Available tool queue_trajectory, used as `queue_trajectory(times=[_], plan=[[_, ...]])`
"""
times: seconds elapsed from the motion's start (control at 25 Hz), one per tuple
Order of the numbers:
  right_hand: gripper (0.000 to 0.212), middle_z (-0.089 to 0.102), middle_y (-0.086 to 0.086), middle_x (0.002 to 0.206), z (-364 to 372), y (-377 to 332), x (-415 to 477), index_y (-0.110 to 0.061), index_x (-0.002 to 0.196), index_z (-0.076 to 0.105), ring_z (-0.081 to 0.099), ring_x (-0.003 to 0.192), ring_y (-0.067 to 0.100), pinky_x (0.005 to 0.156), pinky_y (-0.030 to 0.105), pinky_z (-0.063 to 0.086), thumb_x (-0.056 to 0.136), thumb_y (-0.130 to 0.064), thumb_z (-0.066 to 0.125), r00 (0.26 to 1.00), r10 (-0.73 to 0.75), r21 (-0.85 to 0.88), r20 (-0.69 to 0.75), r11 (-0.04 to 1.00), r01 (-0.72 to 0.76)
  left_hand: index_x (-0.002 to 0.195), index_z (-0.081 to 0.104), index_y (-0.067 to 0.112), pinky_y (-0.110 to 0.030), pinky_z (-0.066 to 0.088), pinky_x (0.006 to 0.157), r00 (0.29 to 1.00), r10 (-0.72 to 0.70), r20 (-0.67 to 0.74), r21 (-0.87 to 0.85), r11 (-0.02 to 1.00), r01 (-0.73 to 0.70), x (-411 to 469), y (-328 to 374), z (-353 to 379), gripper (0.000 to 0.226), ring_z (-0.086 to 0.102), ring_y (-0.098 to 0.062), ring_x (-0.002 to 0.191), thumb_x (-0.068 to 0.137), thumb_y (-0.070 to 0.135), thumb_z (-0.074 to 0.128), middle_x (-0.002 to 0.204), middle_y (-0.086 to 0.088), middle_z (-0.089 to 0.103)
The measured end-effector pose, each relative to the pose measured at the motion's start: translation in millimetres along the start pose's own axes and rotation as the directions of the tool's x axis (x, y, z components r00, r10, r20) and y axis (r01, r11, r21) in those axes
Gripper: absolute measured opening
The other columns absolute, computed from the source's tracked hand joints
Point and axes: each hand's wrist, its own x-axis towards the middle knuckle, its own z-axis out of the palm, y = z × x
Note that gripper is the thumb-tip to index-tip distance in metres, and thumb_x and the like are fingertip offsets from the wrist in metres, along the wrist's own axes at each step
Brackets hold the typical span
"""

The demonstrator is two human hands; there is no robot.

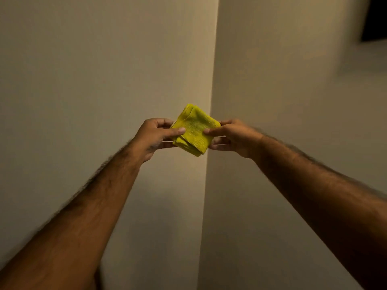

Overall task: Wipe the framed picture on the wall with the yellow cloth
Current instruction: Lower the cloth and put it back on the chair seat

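Two hands — left hand, right hand — pinch a folded, ribbed yellow cloth, fingers closed on its edges.

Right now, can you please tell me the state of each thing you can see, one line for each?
yellow cloth: folded into a small square, held up in the air in front of the wall corner.
left hand: closed on the cloth's left edge.
right hand: closed on the cloth's right edge.
dark object: on the right wall, cut off by the picture's edge, blurred.
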Motion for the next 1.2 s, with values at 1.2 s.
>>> queue_trajectory(times=[1.2], plan=[[0.015,0.065,0.016,0.087,401.4,691.4,-77.0,-0.003,0.092,0.067,0.063,0.07,0.017,0.053,0.018,0.057,0.083,-0.007,0.078,0.399,0.865,-0.182,0.305,0.464,-0.867,0.117,0.063,-0.012,-0.033,0.063,0.062,0.217,-0.904,-0.368,-0.189,0.301,0.935,-447.6,-628.7,-174.4,0.035,0.07,-0.033,0.083,0.084,-0.004,0.073,0.108,-0.03,0.069]])
